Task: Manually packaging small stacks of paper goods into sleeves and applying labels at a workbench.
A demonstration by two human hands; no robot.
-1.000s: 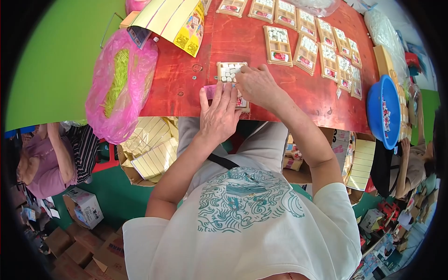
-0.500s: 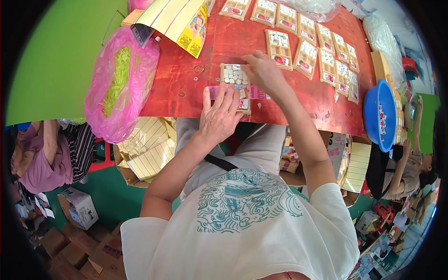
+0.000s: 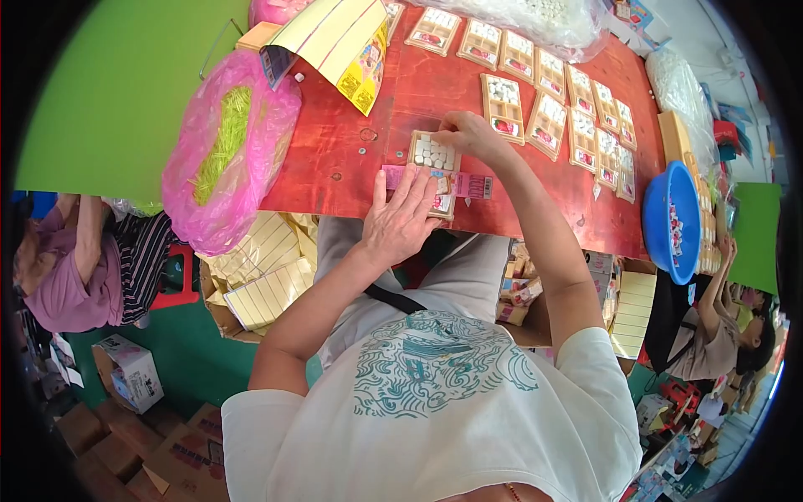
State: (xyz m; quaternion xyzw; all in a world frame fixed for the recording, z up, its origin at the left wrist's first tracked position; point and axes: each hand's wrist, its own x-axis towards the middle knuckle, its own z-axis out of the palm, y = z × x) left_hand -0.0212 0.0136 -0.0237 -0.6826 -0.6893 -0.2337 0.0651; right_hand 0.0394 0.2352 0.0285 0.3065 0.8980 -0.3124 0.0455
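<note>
A small pale tray (image 3: 430, 153) of white, rounded pieces lies near the front edge of the red table. Across its middle runs a pink printed strip (image 3: 476, 186), its right end sticking out past the tray. My left hand (image 3: 400, 219) rests flat with spread fingers over the strip and the tray's near part, hiding some of both. At the tray's far right corner is my right hand (image 3: 473, 136), thumb and fingertips pinched together. Whatever lies between those fingertips is hidden.
Several filled trays (image 3: 548, 124) stand in rows at the far right. A blue basin (image 3: 674, 226) with small packets sits at the right edge. On the left are a pink bag (image 3: 272, 151) of green strands and a yellow printed sheet (image 3: 330, 42). Co-workers sit at both sides.
My right hand's fingertips have come down from beyond the tray's far edge to its far right corner. My left hand stays on the strip. The whole view has shifted slightly.
</note>
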